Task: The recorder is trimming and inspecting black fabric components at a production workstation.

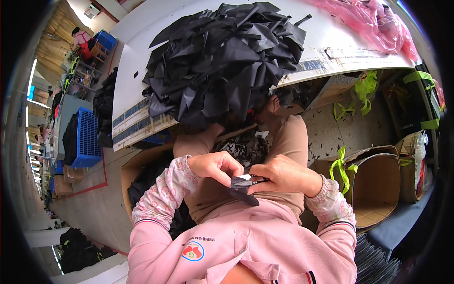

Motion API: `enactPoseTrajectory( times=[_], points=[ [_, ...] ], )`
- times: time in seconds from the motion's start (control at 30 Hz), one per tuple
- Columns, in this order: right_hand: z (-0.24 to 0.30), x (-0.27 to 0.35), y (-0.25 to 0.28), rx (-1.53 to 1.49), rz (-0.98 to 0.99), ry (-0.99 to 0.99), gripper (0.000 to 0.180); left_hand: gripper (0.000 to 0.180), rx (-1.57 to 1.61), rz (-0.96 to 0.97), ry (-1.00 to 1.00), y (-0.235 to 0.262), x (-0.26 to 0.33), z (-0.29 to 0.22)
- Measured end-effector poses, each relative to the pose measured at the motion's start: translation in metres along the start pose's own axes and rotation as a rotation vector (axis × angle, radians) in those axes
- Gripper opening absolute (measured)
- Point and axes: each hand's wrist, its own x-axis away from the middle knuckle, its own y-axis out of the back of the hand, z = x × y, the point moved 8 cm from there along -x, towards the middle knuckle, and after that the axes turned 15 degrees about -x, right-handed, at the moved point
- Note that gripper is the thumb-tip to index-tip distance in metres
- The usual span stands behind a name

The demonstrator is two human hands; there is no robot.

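Note:
Over my lap, my left hand (215,166) pinches the edge of a small black fabric piece (247,196) between thumb and fingertips. My right hand (287,175) is closed around a small pair of thread snips (244,181). Their silver blades point left and lie against the fabric, close to my left fingertips. The lower end of the piece hangs toward my pink shirt. Ahead of my knees, a large heap of black fabric pieces (222,61) covers the middle of the white table (128,71) and droops over its near edge.
Pink plastic sheeting (373,26) lies at the table's far right. An open cardboard box (376,189) with a green ribbon (340,171) stands to my right. Another cardboard box (128,176) is at my left. Black scraps litter the floor. Farther left are a blue crate (89,137) and a person (84,45).

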Motion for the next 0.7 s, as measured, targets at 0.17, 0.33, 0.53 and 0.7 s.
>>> enactPoseTrajectory(
  times=[0.17, 0.33, 0.53, 0.7],
  points=[
    [-0.004, 0.000, -0.002, 0.013, 0.012, 0.010, 0.035, 0.008, -0.004, 0.024, 0.011, -0.003, 0.000, 0.001],
    [-0.005, -0.001, -0.005, -0.021, 0.040, -0.010, 0.033, 0.009, 0.002, 0.032, 0.029, -0.005, -0.001, 0.004],
    [-0.007, -0.003, -0.007, -0.039, 0.069, -0.013, 0.032, 0.009, 0.007, 0.060, 0.054, -0.008, -0.002, 0.005],
    [-0.023, 0.006, 0.011, -0.024, -0.085, -0.104, 0.040, 0.008, -0.014, -0.170, -0.042, 0.005, 0.004, 0.003]
  ],
)
